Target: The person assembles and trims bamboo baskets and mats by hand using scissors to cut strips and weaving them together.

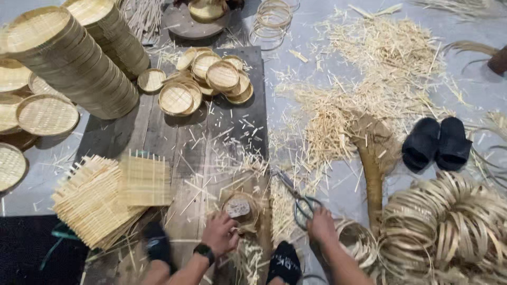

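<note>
My left hand (221, 233) rests on a small round bamboo ring (240, 209) with a grey block inside it, on the dark wooden board (174, 132). My right hand (322, 226) grips the handles of a pair of scissors (297, 198), blades pointing up and left over the bamboo trimmings. A black watch sits on my left wrist. My feet in dark socks show at the bottom edge.
A pile of square woven bamboo mats (108, 198) lies to the left. Small round woven trays (208, 79) sit at the board's far end, tall tray stacks (74, 58) behind. Bamboo hoops (449, 227) pile at right, near black slippers (435, 142) and scattered shavings (364, 89).
</note>
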